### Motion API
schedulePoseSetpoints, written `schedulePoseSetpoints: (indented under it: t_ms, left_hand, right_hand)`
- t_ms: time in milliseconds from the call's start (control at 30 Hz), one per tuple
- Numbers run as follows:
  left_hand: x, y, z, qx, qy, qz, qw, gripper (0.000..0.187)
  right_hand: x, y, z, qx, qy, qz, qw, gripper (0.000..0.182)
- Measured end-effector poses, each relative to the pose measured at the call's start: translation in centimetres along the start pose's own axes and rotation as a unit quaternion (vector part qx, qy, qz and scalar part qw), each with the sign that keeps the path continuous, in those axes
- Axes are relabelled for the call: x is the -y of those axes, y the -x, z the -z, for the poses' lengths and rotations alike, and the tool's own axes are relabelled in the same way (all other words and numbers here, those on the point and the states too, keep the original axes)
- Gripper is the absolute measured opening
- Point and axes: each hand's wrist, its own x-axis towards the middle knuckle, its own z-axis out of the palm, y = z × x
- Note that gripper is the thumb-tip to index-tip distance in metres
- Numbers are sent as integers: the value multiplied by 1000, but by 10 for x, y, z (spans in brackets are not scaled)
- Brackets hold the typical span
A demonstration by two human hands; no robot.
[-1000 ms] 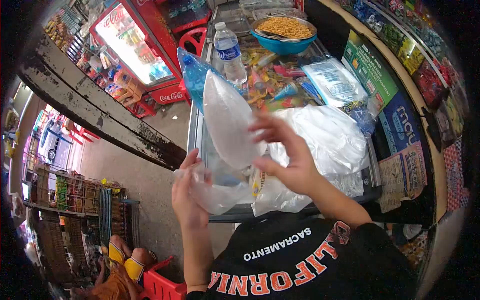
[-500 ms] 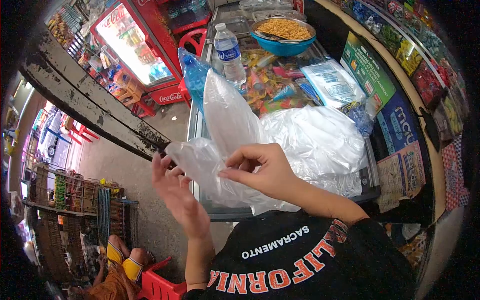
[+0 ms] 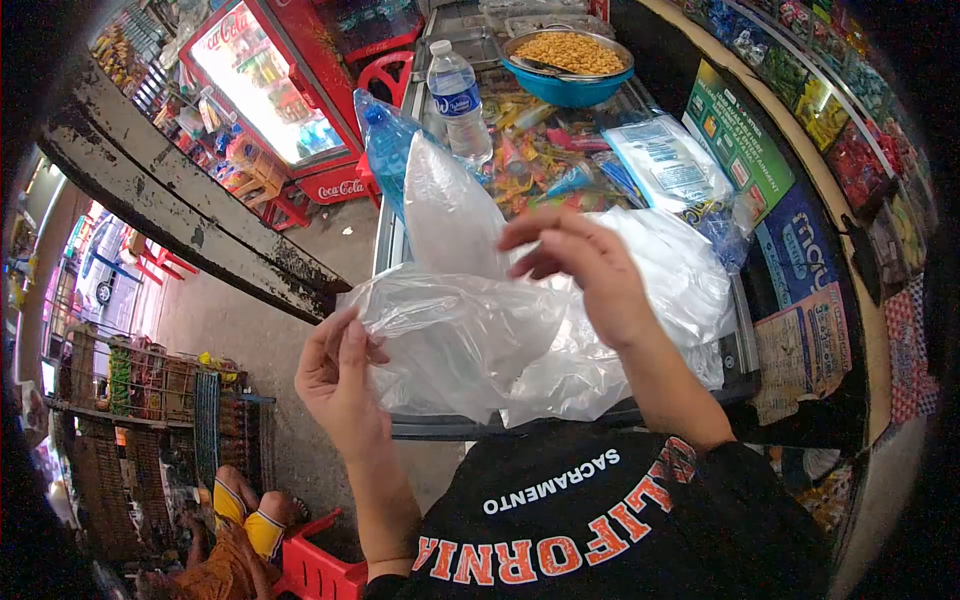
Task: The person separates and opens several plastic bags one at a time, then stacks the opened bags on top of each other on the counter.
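My left hand (image 3: 345, 380) pinches the left edge of a thin clear plastic bag (image 3: 450, 330) between thumb and fingers. The bag spreads loosely over the near edge of the counter. My right hand (image 3: 590, 275) hovers over the bag's right side, fingers stretched out and slightly curled, holding nothing I can see. Beneath and beside it lies a heap of white plastic bags (image 3: 680, 265). Behind the clear bag stands a pointed, filled-looking whitish plastic bag (image 3: 450, 205), next to a blue plastic bottle (image 3: 385, 150).
A labelled water bottle (image 3: 458, 105) stands farther back, near a blue basin (image 3: 570, 92) heaped with peanut-like pieces. A packet (image 3: 668, 165) lies on the glass-topped counter. A red drinks fridge (image 3: 320, 90) stands left. Someone in yellow shorts (image 3: 248, 515) sits at lower left.
My right hand has let go of the plastic and moved up and right. My left hand has come down and now grips the bag's edge, which has spread wider.
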Motion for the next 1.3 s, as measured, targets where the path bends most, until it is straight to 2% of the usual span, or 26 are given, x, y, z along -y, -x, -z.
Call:
schedulePoseSetpoints:
  t_ms: [67, 133, 167, 233, 267, 333, 367, 433, 467, 500, 533, 567, 600, 633, 700, 733, 767, 800, 833, 900, 967, 1133, 1200, 1233, 1300]
  left_hand:
    - [-2, 4, -4, 16, -26, -24, 999, 14]
    - [-4, 10, -10, 18, -84, -97, 992, 15]
    - [-5, 13, -12, 20, -84, -96, 992, 15]
    - [-7, 18, -13, 68, -77, -113, 988, 15]
    - [-7, 20, -14, 70, -78, -114, 988, 15]
    - [-6, 21, -15, 57, -97, -141, 984, 14]
    - [-4, 21, -11, 57, -97, -145, 983, 14]
    - [2, 17, 2, 70, -112, -172, 976, 15]
    - [3, 11, 9, 148, -107, -204, 962, 23]
    - [2, 10, 8, 148, -106, -206, 961, 23]
    - [-1, 9, 5, 145, 27, -124, 981, 29]
    - [-3, 8, 2, 138, 159, -38, 977, 35]
    - [-5, 0, 1, 212, 238, 18, 948, 50]
    - [-1, -5, -1, 212, 239, 18, 947, 50]
    - [9, -14, -5, 128, 76, 105, 983, 46]
    - [7, -7, -13, 152, -8, 35, 988, 39]
    - [7, -6, -20, 153, -7, 36, 988, 39]
    - [9, -6, -27, 198, -16, -18, 980, 36]
    - [9, -5, -31, 242, -24, -73, 967, 33]
    - [9, 0, -34, 229, -13, -53, 972, 29]
    - [13, 2, -34, 178, -56, -76, 979, 18]
    - [21, -2, -34, 176, -21, -84, 981, 7]
    - [23, -4, -31, 182, 6, -86, 980, 8]
    - [24, -6, -28, 177, 58, -65, 980, 9]
    - [20, -7, -26, 171, 110, -43, 978, 13]
  right_hand:
    - [18, 0, -2, -18, 19, 27, 999, 27]
    - [27, -1, -6, 8, 112, 170, 979, 29]
    - [27, -1, -11, 6, 112, 170, 979, 29]
    - [25, -1, -23, 57, 258, 195, 945, 30]
    - [18, -2, -27, 56, 257, 196, 945, 30]
    - [-3, -6, -31, 108, 175, 145, 968, 28]
    - [-6, -5, -30, 110, 174, 148, 968, 28]
    - [-8, -4, -28, 76, 17, 30, 996, 23]
    - [-6, -3, -30, 36, -22, 19, 999, 21]
    - [-4, -2, -30, 36, -21, 21, 999, 21]
    - [-3, -1, -30, 33, 16, 10, 999, 20]
    - [-2, 0, -29, 29, 54, -2, 998, 19]
    - [-4, 1, -29, 28, 54, -3, 998, 19]
    - [-6, 0, -30, 40, 67, 16, 997, 17]
    - [-8, 0, -33, 52, 80, 36, 995, 14]
    - [-8, 0, -34, 67, 128, 78, 986, 11]
    - [-9, 0, -36, 81, 175, 119, 974, 10]
    - [-17, -2, -41, 64, 178, 214, 958, 16]
    - [-19, -1, -40, 63, 179, 213, 958, 16]
    - [-18, 1, -40, 65, 188, 191, 961, 19]
    - [-19, 2, -39, 72, 204, 171, 961, 19]
    - [-18, 4, -37, 92, 253, 134, 954, 20]
    - [-28, 2, -39, 25, 211, 221, 952, 23]
    - [-28, 2, -36, 25, 211, 221, 952, 23]
    - [-27, 1, -28, 0, 137, 81, 987, 27]
